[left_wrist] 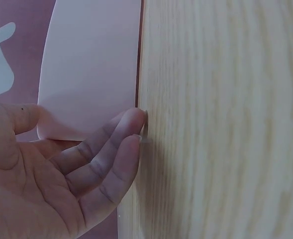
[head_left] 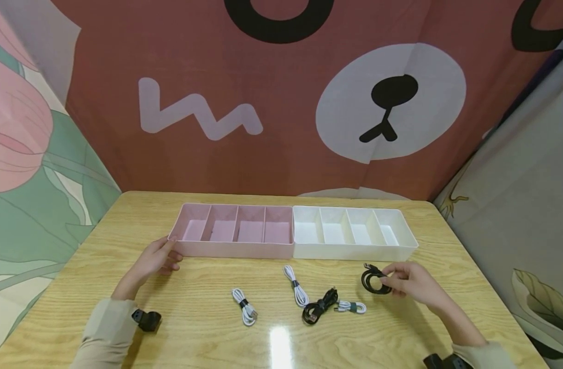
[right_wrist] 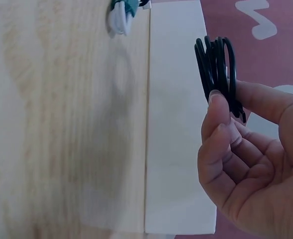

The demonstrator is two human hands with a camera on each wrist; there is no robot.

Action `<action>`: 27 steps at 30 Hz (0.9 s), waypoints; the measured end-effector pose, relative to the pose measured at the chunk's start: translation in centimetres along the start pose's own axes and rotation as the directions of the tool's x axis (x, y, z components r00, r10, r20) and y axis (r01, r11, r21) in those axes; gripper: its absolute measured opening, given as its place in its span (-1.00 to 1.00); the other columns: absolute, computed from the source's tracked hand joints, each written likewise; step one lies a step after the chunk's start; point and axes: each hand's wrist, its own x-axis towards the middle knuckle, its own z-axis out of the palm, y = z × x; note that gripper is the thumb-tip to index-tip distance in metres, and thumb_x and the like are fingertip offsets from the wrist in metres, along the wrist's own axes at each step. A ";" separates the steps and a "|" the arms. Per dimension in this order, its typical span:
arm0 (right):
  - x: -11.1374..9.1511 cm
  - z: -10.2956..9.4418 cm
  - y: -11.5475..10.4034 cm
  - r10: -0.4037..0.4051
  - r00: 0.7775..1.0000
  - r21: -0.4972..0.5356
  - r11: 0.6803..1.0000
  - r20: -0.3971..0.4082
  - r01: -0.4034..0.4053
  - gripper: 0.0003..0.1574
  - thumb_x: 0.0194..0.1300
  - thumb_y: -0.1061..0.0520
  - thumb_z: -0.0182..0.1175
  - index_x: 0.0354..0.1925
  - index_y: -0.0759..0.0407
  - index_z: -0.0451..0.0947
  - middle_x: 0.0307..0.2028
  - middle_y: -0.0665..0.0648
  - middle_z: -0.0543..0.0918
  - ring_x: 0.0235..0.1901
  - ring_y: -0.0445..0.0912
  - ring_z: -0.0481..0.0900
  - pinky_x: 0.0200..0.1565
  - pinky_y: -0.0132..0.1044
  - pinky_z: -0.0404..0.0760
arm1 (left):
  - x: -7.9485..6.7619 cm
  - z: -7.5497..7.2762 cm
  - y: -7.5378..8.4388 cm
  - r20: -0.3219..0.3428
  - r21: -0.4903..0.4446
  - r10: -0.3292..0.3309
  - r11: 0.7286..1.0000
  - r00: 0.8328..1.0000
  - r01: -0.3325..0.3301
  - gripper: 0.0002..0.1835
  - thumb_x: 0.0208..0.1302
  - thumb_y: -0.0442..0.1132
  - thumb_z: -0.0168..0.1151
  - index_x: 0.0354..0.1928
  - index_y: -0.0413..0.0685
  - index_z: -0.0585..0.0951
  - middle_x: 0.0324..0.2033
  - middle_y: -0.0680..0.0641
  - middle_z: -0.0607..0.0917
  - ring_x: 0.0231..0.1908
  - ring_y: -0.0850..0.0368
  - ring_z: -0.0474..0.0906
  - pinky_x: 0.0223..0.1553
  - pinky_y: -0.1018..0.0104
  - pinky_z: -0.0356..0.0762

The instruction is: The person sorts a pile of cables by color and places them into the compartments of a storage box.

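In the head view my right hand (head_left: 411, 281) pinches a coiled black cable (head_left: 372, 280) by its side, in front of the white divided box (head_left: 355, 252). The right wrist view shows thumb and fingertips closing on the cable loops (right_wrist: 216, 64), which stand upright above the grip. My left hand (head_left: 155, 257) holds the front left corner of the pink divided box (head_left: 230, 249), thumb by its rim and curled fingers low at its edge. On the table lie a bundled white cable (head_left: 245, 307), another long white one (head_left: 296, 287), a black one (head_left: 320, 306) and a short white one (head_left: 350, 307).
Both boxes stand end to end near the back of the wooden table (head_left: 198, 338), their compartments facing up. A brown patterned cloth (head_left: 281, 102) hangs behind them, with printed cloths on either side. Each wrist wears a small black camera.
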 end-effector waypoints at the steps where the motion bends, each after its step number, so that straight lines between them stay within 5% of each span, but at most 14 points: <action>1: 0.1 0.0 -0.2 -0.001 1.000 0.000 1.000 -0.006 0.001 -0.57 0.22 0.15 0.19 -0.13 0.52 0.44 -0.59 0.21 0.58 -0.64 -0.07 0.49 -0.55 -0.23 0.49 | 0.0 0.0 0.0 0.000 -0.001 -0.002 1.000 1.000 0.002 -0.35 0.45 0.05 -0.36 0.25 -0.44 0.08 -0.35 -0.22 0.58 -0.45 0.06 0.57 -0.44 0.18 0.53; 17: 2.0 0.5 -1.7 -0.079 0.996 0.020 0.997 -0.051 0.080 -0.64 0.22 0.19 0.18 -0.17 0.51 0.47 -0.60 0.27 0.57 -0.65 -0.05 0.51 -0.56 -0.20 0.50 | 0.1 0.0 -0.3 0.000 0.006 0.014 1.000 1.000 -0.014 -0.37 0.45 0.04 -0.37 0.24 -0.43 0.11 -0.35 -0.22 0.59 -0.47 0.06 0.56 -0.45 0.16 0.53; 27: 3.2 0.9 -3.2 -0.048 0.995 0.053 0.997 -0.090 0.053 -0.61 0.21 0.17 0.19 -0.12 0.49 0.48 -0.59 0.26 0.57 -0.63 0.00 0.53 -0.53 -0.20 0.51 | 0.1 0.0 -0.2 -0.004 0.023 0.015 1.000 1.000 -0.015 -0.35 0.44 0.08 -0.38 0.22 -0.43 0.13 -0.33 -0.24 0.57 -0.45 0.06 0.55 -0.44 0.17 0.52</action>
